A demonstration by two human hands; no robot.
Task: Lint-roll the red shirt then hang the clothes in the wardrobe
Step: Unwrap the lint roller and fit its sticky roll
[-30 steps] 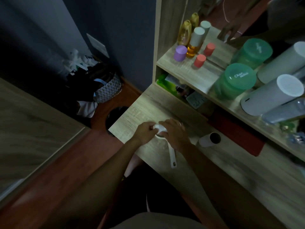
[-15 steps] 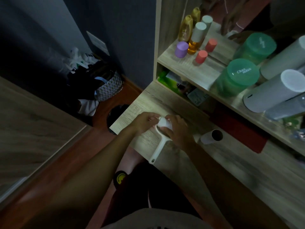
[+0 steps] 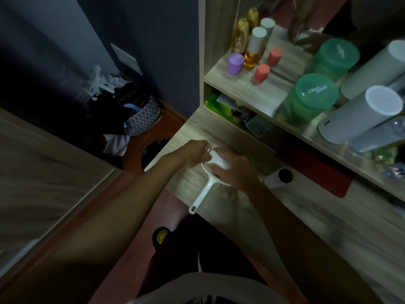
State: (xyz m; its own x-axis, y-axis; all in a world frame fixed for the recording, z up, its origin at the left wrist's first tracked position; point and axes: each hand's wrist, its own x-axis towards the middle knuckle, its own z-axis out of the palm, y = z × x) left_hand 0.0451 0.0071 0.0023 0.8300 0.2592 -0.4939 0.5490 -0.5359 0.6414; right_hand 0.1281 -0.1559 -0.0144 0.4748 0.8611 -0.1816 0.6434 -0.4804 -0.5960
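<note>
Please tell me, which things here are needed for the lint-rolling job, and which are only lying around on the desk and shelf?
Belong to the job:
- lint roller, held by left hand and right hand
- spare roll on the desk, probably

Just lying about:
- green jars
- purple cap
- amber bottle
- basket on the floor

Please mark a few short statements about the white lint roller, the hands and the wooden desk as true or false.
1. Both hands, left hand and right hand, are on the white plastic lint roller. True.
2. The roller's handle points toward the shelf. False: it points toward the person, over the light wooden desk edge.
3. A spare white roll with a dark hollow core lies on the desk beside the right hand. True.
4. The purple-capped container is on the desk. False: it is on the shelf.
</note>
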